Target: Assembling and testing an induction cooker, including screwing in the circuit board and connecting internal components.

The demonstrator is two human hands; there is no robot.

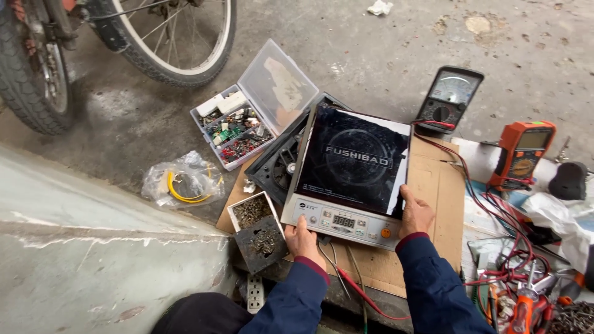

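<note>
- Left hand [303, 240] grips the near left corner of the induction cooker top [350, 176]; fingers curl under the edge, so the fingertips are hidden.
- Right hand [416, 214] clamps the near right edge of the same top, thumb lying on the black glass, other fingers out of sight beneath.
- The cooker top is tilted up, sitting over its black base [279, 162] (only the fan side shows, the rest is covered by the top).
- Both rest on a cardboard sheet [442, 204] on the concrete floor [371, 55].
- Open clear parts box [238, 127] just beyond the base; contents too small to tell apart.
- Small box of screws [250, 212] and a dark tray [263, 244] just beside the left hand.
- Plastic bag with yellow wire [182, 182] lies left of them.
- Analog meter [448, 98] and orange multimeter [523, 154] lie to the right; red leads [495, 213] tangle toward the tools (cut off at frame edge).
- Bicycle wheel [179, 43] at top left, partly cropped.
</note>
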